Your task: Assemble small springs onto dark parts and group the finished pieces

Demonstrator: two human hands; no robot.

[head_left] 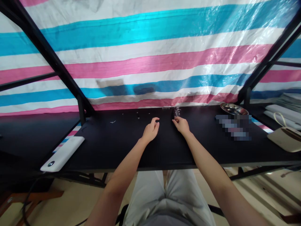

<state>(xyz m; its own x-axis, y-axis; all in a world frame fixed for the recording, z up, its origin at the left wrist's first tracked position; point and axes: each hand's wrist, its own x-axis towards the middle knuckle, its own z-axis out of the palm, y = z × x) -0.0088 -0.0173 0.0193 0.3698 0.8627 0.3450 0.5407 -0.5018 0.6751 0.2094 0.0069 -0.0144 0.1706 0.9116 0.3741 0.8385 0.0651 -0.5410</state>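
My right hand [182,125] is at the middle of the black table, thumb and forefinger pinched together; what lies between the fingertips is too small to make out. Just beyond those fingers sits a little cluster of greyish translucent pieces [177,111] on or beside something dark. To its left, my left hand [150,130] hovers over the tabletop with curved fingers and a gap between thumb and forefinger, holding nothing visible. A short row of small silvery pieces [165,108] lies along the back edge, between and beyond both hands.
A shiny round metal dish [234,109] stands at the back right, behind a pixelated patch. White thread-like scraps [113,121] and a small dark piece [138,115] lie left. A white power bank [63,154] rests at the left edge, a beige pouch [285,138] far right.
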